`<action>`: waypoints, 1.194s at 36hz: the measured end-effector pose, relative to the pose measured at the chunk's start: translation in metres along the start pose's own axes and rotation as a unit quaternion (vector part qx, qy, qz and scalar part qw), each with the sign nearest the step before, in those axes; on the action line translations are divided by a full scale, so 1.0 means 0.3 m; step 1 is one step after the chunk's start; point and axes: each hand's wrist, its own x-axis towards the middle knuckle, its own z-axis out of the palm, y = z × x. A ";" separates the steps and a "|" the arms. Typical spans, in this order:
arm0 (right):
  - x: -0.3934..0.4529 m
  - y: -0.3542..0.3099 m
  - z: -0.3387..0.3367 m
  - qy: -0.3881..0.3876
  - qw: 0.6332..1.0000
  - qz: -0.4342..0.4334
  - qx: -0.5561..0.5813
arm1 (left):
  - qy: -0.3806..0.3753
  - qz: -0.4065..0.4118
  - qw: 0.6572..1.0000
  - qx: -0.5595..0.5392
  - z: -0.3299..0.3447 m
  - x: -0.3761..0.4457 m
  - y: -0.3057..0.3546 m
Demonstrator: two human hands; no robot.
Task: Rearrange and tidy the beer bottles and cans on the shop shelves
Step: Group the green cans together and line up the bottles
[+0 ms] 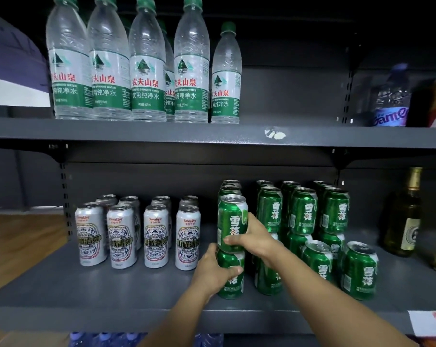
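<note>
Head view: my top can sits stacked on the bottom can, at 3 o'clock of the silver cans. If I nudge it off-centre it could topple, I judge. My right hand clasps the top can; my left hand wraps the bottom one on the shelf.

Bare shelf before white cans

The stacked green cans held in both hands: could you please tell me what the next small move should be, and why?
Probably nudge the upper green can, gripped by the right hand, square over the lower green can that the left hand steadies, then let go: the top one looks slightly offset.
</note>
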 end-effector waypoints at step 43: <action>-1.031 0.806 -1.570 0.356 0.770 0.270 -0.455 | -0.097 0.293 0.932 0.191 1.447 -0.351 0.592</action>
